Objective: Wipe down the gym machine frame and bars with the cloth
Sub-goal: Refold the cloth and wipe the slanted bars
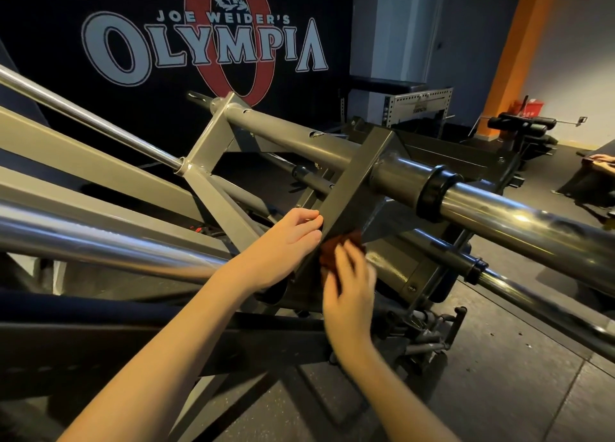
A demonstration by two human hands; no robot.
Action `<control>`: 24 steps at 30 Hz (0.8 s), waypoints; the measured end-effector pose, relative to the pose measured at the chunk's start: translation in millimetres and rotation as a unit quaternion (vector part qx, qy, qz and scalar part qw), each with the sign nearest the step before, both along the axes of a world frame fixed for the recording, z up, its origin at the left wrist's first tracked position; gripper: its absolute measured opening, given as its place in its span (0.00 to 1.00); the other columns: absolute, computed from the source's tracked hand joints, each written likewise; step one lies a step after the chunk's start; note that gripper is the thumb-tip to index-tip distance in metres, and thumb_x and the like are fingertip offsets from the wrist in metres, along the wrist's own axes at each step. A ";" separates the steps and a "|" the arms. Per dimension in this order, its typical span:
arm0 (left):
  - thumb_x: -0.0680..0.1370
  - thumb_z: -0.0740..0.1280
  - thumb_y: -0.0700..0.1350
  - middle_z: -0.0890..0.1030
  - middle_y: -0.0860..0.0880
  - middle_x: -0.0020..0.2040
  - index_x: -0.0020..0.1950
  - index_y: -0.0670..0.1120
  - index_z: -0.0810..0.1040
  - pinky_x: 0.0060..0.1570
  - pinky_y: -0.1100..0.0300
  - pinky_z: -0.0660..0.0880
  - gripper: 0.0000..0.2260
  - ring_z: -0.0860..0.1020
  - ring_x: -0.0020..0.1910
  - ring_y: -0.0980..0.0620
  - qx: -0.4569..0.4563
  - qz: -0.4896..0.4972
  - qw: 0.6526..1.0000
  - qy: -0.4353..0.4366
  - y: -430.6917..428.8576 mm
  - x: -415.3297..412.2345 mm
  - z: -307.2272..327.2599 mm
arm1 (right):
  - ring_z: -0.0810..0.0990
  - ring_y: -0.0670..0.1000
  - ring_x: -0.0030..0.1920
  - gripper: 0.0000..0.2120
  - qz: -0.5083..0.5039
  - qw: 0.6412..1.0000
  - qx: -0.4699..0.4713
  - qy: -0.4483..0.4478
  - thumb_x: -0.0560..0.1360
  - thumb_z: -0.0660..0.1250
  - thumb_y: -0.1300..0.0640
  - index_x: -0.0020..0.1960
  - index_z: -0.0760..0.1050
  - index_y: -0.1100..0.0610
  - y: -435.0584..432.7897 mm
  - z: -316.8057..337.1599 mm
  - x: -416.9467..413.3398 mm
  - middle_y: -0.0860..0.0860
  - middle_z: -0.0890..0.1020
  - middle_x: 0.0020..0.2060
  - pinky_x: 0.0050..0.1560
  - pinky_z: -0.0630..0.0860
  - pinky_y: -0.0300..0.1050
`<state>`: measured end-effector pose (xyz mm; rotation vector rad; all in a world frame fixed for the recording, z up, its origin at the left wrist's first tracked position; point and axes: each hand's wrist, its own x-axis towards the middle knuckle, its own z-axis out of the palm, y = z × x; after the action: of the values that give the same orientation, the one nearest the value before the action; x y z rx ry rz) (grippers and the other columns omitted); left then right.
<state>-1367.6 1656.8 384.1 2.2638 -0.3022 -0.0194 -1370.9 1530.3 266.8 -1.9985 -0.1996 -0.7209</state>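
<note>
Left hand (289,241) rests against frame beam (359,178), fingers (312,230) loosely bent, released. Right hand (349,291) presses red cloth (336,245) on beam; blur hides grasp.

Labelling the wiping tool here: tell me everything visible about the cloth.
The cloth is small, dark rust-red, soft-looking, bunched rather than flat. It lies against the lower right face of the dark square frame beam, pressed there by the right hand, which covers its lower part; blur hides its grip. The left hand braces the beam's other side.
</note>
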 end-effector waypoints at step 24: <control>0.85 0.55 0.50 0.66 0.51 0.74 0.74 0.47 0.66 0.65 0.66 0.59 0.18 0.64 0.73 0.52 -0.012 0.020 1.000 -0.017 -5.4 -8.2 2.7 | 0.67 0.53 0.68 0.21 -0.006 1.000 -0.003 -0.004 0.76 0.67 0.61 0.68 0.72 0.54 -5.1 12.0 4.0 0.49 0.71 0.68 0.65 0.70 0.50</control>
<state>-1375.9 1651.4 386.8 2.2474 -0.2740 0.0437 -1366.9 1525.2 278.8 -2.0032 -0.1954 -0.7373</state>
